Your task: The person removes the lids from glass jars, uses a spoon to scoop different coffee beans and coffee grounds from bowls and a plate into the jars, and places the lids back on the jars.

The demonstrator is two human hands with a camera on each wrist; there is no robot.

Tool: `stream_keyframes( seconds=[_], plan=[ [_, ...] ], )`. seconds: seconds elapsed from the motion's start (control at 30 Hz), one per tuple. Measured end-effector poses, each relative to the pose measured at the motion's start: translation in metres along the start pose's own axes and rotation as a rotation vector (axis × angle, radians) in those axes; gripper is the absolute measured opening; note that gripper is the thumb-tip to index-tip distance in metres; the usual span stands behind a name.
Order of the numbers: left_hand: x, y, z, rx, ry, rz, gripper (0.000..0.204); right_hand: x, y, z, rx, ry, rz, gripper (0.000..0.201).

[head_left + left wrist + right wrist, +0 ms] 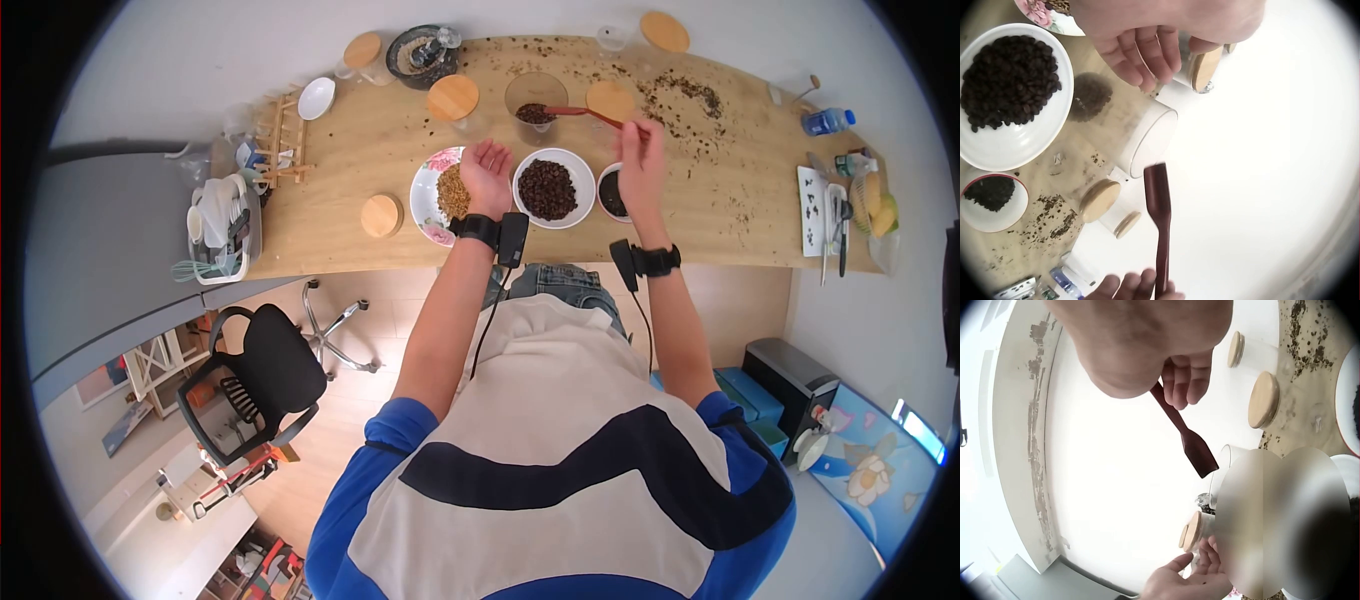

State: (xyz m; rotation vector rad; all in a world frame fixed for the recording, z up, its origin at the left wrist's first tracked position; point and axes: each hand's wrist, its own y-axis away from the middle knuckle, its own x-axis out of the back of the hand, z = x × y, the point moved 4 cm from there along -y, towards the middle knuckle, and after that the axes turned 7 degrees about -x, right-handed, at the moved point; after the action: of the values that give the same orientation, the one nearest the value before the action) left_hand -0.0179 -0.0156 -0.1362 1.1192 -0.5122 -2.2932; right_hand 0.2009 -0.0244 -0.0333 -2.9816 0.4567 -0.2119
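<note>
My right hand (641, 175) pinches the handle of a dark red scoop (568, 110), its blade at the mouth of a clear jar (520, 88) with dark beans at the bottom. In the left wrist view, nothing shows on the scoop blade (1158, 190). My left hand (487, 178) hangs over the floral plate (425, 205) of golden grains, palm turned up, fingers loosely bent and holding nothing. Between the hands stands a white bowl (548, 220) of dark beans. A smaller red-rimmed bowl (1007, 217) of dark bits lies under my right hand.
Wooden-lidded jars (452, 98) and a dark mortar (412, 75) stand along the back. Dark crumbs (700, 95) lie scattered at the right. A wooden rack (285, 140) and utensil bin (218, 270) are left; bottle (828, 122), tray (812, 215) and fruit (883, 215) are right.
</note>
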Motion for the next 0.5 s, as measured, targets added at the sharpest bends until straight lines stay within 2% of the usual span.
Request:
stream_keyframes(
  seconds=[0.1,0.17,0.2,0.27,0.37,0.5],
  plan=[
    [0.016,-0.004,-0.004,0.028,-0.008,0.068,0.030,0.022,0.024,0.004,-0.115,-0.046,0.066,0.015],
    [0.023,-0.002,-0.003,0.036,-0.023,0.100,0.029,0.023,0.040,0.011,-0.246,0.225,-0.070,0.016],
    [0.025,-0.001,-0.004,0.049,-0.037,0.105,0.029,0.021,0.044,0.016,-0.249,0.224,-0.072,0.016],
    [0.026,0.000,-0.003,0.060,-0.054,0.109,0.029,0.007,0.053,0.021,-0.133,0.371,-0.258,0.015],
    [0.030,0.002,-0.005,0.086,-0.060,0.102,0.028,-0.012,0.062,0.022,-0.087,0.255,-0.339,0.015],
    [0.036,0.005,-0.003,0.074,-0.092,0.123,0.025,-0.022,0.063,0.023,0.026,0.300,-0.374,0.016]
  ],
)
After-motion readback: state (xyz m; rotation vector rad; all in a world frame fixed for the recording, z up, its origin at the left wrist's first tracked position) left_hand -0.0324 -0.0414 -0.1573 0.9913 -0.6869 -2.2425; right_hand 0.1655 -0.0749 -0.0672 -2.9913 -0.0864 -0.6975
